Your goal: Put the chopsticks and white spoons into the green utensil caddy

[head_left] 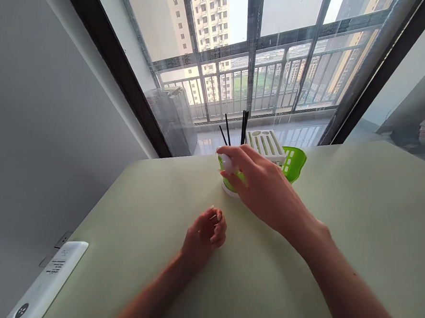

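My right hand reaches over the front left of a green and white utensil holder. Thumb and fingers close around a small white rounded object, which could be the bowl of a spoon; its other end is hidden. Black chopsticks stand up from the holder behind the hand. A white slotted rack forms the holder's top, and my hand covers part of its front. Lower down, my left hand is at the tabletop with palm showing, its fingers loosely curled and nothing in them.
The pale green table ends just behind the holder, with a dark-framed glass door beyond. At the left edge lies a long white device with printed labels, near a wall socket.
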Tool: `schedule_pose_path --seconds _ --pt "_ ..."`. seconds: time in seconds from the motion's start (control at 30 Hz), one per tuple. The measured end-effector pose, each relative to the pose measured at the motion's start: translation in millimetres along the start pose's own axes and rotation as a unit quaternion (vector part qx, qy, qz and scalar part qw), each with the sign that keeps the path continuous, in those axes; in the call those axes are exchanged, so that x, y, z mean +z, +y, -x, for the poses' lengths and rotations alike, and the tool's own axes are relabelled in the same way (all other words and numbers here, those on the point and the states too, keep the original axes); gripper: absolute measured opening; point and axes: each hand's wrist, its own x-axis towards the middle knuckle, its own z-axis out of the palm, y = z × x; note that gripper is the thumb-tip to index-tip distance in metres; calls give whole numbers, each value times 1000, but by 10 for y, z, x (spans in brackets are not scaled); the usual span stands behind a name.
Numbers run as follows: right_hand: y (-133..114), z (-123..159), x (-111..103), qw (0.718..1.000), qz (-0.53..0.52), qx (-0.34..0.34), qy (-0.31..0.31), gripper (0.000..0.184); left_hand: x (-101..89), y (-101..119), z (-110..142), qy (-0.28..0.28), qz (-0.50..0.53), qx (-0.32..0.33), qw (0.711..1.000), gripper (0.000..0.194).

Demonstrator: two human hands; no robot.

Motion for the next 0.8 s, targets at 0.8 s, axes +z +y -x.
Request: schedule_pose_path --seconds 0.8 --pt "233 -23 321 989 62 91 -95 57 -11 -61 -21 -17 75 2 997 21"
